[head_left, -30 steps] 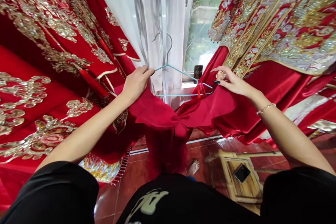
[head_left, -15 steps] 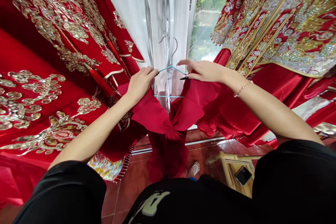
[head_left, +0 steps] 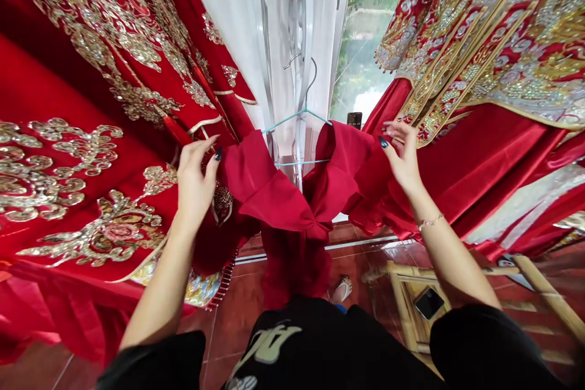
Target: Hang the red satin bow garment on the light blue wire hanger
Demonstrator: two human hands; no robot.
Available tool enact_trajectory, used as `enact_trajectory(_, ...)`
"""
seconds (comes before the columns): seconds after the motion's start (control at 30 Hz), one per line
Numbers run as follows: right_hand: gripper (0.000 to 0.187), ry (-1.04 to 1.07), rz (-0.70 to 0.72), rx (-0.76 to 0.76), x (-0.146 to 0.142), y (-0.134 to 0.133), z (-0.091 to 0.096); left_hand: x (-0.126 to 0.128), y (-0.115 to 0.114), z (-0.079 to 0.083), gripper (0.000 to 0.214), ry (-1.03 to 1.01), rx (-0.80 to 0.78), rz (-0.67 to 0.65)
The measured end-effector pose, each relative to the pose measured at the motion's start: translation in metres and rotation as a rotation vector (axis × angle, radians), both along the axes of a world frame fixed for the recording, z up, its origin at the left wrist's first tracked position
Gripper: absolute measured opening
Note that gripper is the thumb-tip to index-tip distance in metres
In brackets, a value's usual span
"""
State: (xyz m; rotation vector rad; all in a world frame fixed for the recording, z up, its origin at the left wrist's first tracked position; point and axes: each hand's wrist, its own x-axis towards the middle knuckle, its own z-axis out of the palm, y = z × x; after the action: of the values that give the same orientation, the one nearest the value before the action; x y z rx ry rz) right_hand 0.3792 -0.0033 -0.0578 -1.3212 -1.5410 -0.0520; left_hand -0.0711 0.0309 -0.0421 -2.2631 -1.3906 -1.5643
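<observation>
A plain red garment (head_left: 278,201) hangs from a teal wire hanger (head_left: 297,116) whose hook (head_left: 309,76) hangs in front of the white curtain. My left hand (head_left: 194,180) is beside the garment's left shoulder, fingers stretched upward, thumb tip touching the fabric edge. Over at the garment's right shoulder is my right hand (head_left: 402,155), fingers spread, thumb resting on the red cloth. Neither hand grips the hanger.
Heavy red robes with gold and silver embroidery hang close on the left (head_left: 91,152) and right (head_left: 493,55). A white curtain (head_left: 283,24) and window (head_left: 365,42) are ahead. A bamboo stool (head_left: 402,292) with a phone (head_left: 429,303) on it stands on the red tile floor.
Both hands have let go of the hanger and moved outward to the garment's shoulders. The red cloth now covers both ends of the hanger.
</observation>
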Motion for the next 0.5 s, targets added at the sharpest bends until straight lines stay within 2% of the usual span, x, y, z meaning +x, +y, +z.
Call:
enact_trajectory(0.03, 0.052, 0.209, 0.006, -0.017, 0.003, -0.001, -0.028, -0.004, -0.01, -0.022, 0.038, -0.131, 0.038, 0.039)
enact_trajectory(0.1, 0.05, 0.615, 0.092, -0.2, -0.002, -0.007, -0.087, -0.003, -0.03, -0.078, 0.041, -0.385, 0.036, 0.093)
enact_trajectory(0.17, 0.057, 0.862, 0.172, -0.351, -0.019, -0.014, -0.145, 0.01, -0.043, -0.141, 0.048, -0.527, -0.157, 0.082)
enact_trajectory(0.23, 0.068, 0.932, 0.265, -0.486, -0.044, -0.021, -0.196, 0.027, -0.047, -0.197, 0.056, -0.459, -0.517, 0.047)
enact_trajectory(0.27, 0.07, 0.907, 0.333, -0.56, -0.057, -0.024, -0.217, 0.033, -0.047, -0.217, 0.052, -0.427, -0.599, 0.017)
enact_trajectory(0.3, 0.067, 0.857, 0.392, -0.65, -0.069, -0.026, -0.234, 0.038, -0.045, -0.233, 0.043, -0.389, -0.672, -0.013)
enact_trajectory(0.37, 0.055, 0.829, 0.411, -0.707, -0.086, -0.028, -0.257, 0.039, -0.04, -0.247, 0.022, -0.322, -0.756, -0.053)
enact_trajectory(0.43, 0.044, 0.828, 0.373, -0.698, -0.091, -0.029, -0.267, 0.031, -0.038, -0.245, 0.015, -0.258, -0.812, -0.051)
enact_trajectory(0.5, 0.041, 0.839, 0.313, -0.661, -0.084, -0.032, -0.27, 0.019, -0.039, -0.237, 0.015, -0.19, -0.85, -0.014)
